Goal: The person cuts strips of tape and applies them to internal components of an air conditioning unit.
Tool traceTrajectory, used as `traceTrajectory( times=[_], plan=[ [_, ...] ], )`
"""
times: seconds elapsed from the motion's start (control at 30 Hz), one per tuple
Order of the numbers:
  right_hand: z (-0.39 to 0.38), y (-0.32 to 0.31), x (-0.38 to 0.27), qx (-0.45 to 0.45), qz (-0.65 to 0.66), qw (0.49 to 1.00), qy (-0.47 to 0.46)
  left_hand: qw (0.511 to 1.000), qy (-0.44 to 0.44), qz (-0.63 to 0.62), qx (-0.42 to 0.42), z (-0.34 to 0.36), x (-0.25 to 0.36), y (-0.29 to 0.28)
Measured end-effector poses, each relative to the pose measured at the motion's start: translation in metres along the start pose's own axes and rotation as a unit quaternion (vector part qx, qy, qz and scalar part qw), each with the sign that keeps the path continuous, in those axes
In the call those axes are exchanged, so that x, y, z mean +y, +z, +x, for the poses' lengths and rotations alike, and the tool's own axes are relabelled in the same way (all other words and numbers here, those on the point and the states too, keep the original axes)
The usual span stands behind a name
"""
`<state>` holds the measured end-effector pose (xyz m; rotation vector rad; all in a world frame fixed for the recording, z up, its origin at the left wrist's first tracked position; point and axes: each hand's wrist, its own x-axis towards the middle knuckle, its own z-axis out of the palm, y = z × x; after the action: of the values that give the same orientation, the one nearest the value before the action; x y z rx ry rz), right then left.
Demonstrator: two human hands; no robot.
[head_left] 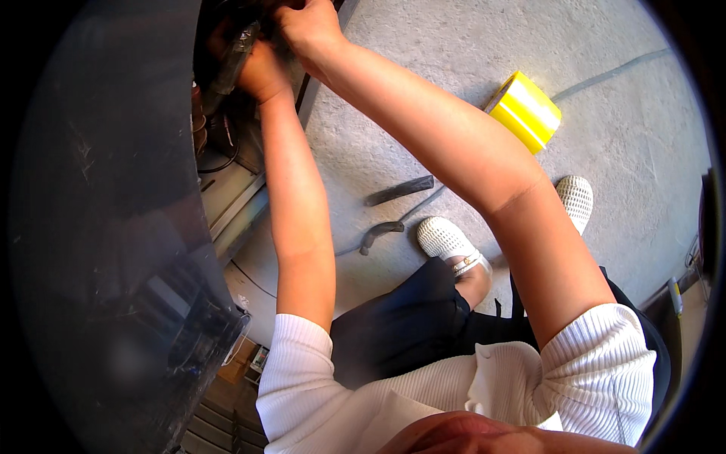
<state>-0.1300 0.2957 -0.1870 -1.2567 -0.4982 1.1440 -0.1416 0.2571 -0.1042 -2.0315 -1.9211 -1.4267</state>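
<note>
That dark, shiny tube (pixel 233 63) in the shadows beside the black panel (pixel 106 189) looks light, stiffish and perhaps slick, best gripped around its middle, with the left hand (pixel 263 73) against or just beside it and the right hand (pixel 308 32) near, whether spread or pinching I can't tell.

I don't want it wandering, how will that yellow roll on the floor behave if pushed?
The yellow roll seems to lie on its curved side, so it would likely roll. Its shiny surface may feel slick; its solid, even shape suggests it would stay firm.
</note>
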Motion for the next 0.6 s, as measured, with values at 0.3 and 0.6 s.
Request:
traceTrajectory(
  times=[0.3, 0.6],
  plan=[
    [-0.02, -0.037, -0.103, -0.101, 0.03, 0.985, 0.134, 0.998, -0.062, 0.004, 0.0, -0.002, -0.002, -0.017],
    [-0.006, 0.026, -0.033, -0.041, -0.072, 0.997, 0.006, 0.994, -0.074, -0.082, 0.018, -0.002, -0.009, -0.021]
  ],
)
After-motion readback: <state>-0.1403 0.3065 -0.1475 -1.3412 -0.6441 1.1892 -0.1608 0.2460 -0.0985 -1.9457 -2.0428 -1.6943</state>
